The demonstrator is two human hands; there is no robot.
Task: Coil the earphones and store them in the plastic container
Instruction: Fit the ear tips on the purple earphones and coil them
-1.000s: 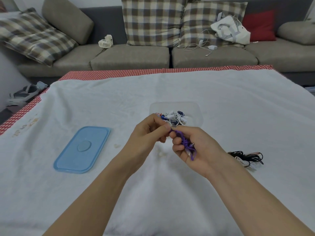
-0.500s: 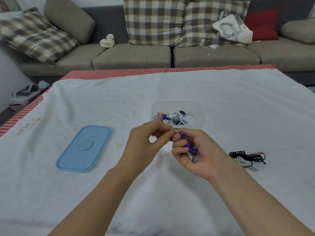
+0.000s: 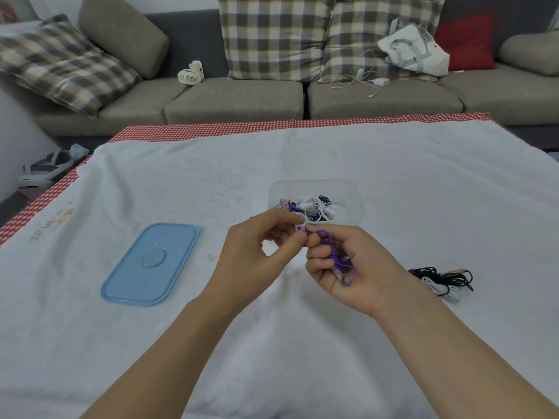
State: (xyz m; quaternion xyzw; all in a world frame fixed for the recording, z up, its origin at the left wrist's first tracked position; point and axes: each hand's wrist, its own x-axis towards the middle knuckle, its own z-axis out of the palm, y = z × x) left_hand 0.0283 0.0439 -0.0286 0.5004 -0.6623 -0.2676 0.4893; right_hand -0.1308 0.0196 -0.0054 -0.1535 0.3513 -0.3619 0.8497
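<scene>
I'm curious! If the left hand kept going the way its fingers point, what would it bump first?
Probably the right hand, gripping the purple earphones: the left hand points right, pinching their earbud end.

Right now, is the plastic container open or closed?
Open: the plastic container has no lid on, and the blue lid lies flat on the cloth to its left.

Container (image 3: 354, 192) top open w/ earphones inside; lid (image 3: 151, 264) well left.
</scene>
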